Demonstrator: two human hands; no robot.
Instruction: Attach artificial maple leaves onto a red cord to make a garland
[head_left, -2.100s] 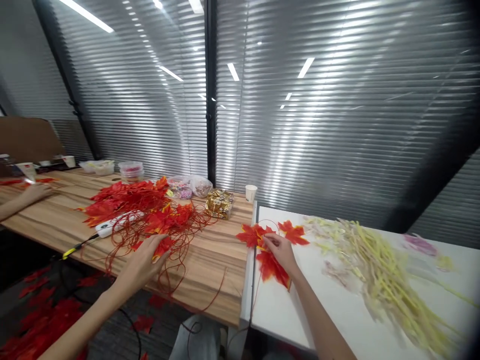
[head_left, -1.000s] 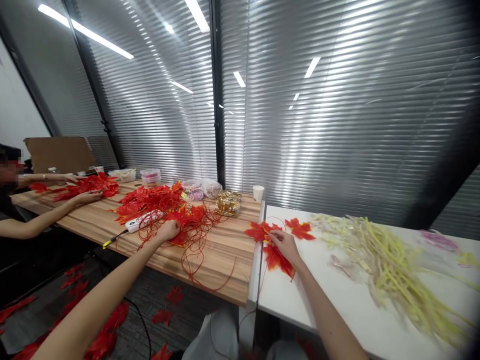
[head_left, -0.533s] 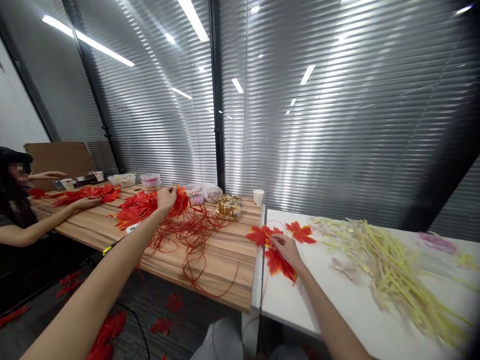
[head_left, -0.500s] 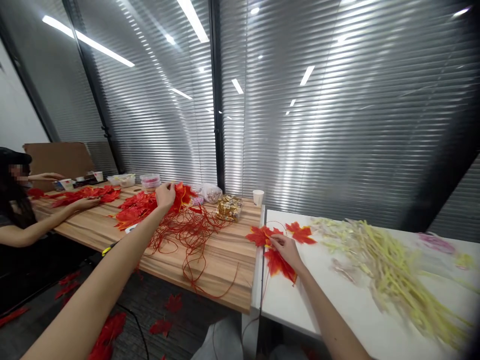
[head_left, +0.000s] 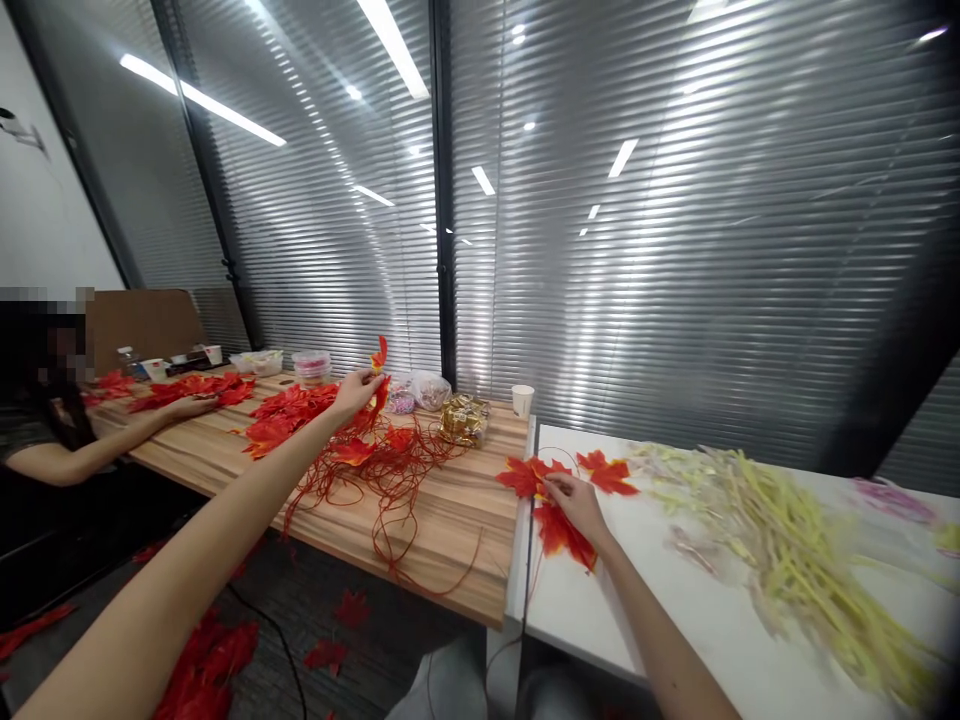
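Observation:
My left hand reaches over the wooden table, its fingers pinched on a red artificial maple leaf with yellow edges, seen nearly edge-on. Below and left of it lies a pile of red maple leaves. Tangled red cord spreads in front, with a few leaves on top of it. Over the white table my right hand is closed at the base of a red maple leaf. A second leaf hangs just under these fingers, and another leaf lies to the right.
A gold foil packet and a paper cup stand at the back. Yellow-green strips cover much of the white table. At left, a co-worker's hand rests by more leaves. Leaves also lie on the floor.
My left hand has moved slightly right and raised a leaf from the pile, while leaves now lie on the cord. My right hand keeps its grip. The view has shifted a little.

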